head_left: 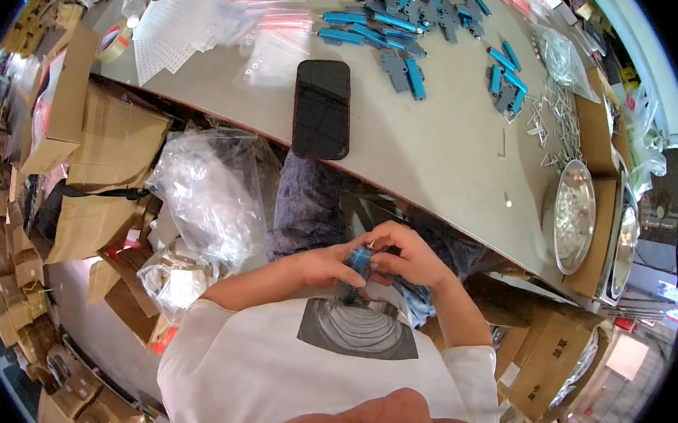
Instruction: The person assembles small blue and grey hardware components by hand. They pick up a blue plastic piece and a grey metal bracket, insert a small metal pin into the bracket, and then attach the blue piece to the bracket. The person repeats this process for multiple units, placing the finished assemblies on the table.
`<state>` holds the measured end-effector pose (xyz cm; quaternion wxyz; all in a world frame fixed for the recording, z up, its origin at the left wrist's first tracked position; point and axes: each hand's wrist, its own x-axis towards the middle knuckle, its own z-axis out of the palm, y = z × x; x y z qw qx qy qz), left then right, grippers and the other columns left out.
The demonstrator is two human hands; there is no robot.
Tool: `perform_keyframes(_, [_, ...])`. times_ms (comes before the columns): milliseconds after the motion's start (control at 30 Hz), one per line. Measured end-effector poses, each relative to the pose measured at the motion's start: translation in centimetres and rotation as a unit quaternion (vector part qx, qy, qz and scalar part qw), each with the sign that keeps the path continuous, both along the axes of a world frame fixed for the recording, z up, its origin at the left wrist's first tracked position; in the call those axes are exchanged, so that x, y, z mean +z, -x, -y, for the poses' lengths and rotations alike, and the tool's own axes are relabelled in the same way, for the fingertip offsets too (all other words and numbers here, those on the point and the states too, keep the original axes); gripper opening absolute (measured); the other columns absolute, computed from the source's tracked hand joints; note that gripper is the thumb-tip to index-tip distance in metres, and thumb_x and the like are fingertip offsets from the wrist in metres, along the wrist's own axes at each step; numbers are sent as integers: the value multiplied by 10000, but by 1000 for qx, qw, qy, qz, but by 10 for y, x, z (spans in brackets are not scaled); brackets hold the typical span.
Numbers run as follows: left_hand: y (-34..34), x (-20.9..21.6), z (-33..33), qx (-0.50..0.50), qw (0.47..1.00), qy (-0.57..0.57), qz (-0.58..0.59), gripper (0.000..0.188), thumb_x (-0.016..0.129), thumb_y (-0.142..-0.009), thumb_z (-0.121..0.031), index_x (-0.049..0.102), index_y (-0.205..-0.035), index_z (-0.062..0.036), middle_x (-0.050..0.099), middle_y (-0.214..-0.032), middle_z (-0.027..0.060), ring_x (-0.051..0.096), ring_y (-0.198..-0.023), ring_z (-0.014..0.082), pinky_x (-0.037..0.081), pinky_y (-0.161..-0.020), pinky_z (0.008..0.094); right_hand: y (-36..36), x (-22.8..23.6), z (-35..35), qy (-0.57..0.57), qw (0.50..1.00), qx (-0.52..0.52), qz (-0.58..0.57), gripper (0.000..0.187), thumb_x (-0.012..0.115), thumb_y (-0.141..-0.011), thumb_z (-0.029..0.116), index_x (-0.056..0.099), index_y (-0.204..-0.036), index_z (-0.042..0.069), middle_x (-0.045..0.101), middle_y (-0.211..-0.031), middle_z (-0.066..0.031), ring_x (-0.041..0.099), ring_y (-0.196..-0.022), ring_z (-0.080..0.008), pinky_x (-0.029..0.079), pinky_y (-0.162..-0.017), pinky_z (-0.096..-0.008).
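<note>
Close in front of my chest, above my lap, both hands meet at a small blue and dark grey part point(360, 258). My left hand point(326, 265) is closed around its lower side, with the thumb lying across it. The fingers of my right hand point(408, 253) are bent and pinch at its upper end, where a small bright tip shows. The fingertips partly cover the part, so its far side is hidden. Similar blue and grey parts point(399, 23) lie heaped at the back of the table, with a smaller group point(507, 78) to their right.
A black phone point(322, 110) lies at the edge of the table point(437, 155). Red-topped zip bags point(281, 49), perforated white sheets point(181, 24) and a tape roll point(115, 42) are left. L-shaped metal keys point(559, 121) and a metal bowl point(573, 218) are right. Cardboard boxes point(116, 137) stand around.
</note>
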<state>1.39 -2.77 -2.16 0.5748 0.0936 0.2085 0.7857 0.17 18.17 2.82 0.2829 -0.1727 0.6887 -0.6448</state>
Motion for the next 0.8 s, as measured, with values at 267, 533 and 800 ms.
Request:
perform_keyframes(267, [-2, -2, 7, -3, 996, 23, 84, 819, 702, -820, -132, 234, -1488, -55, 420, -1433, 160, 418, -1330, 354, 436, -1007, 494, 5, 1, 3, -60, 998, 19, -28, 279, 644, -797, -38, 599, -1061, 43, 638, -943, -80, 638, -877, -205, 489, -769, -336])
perform_keyframes(533, [9, 8, 2, -66, 996, -10, 62, 790, 587, -885, -512, 318, -1444, -23, 388, -1459, 198, 406, -1336, 370, 457, -964, 463, 14, 3, -3, -65, 986, 39, -148, 251, 681, -771, -10, 630, -1001, 79, 601, -911, -66, 575, -894, -240, 413, -795, -353])
perform_keyframes(800, [-5, 10, -3, -68, 987, -40, 138, 711, 589, -910, -448, 335, -1440, -48, 417, -1449, 173, 407, -1345, 329, 426, -1006, 439, 8, 22, -4, -94, 975, 22, -199, 285, 695, -762, 5, 631, -1018, 113, 606, -965, -42, 553, -947, -233, 324, -912, -365])
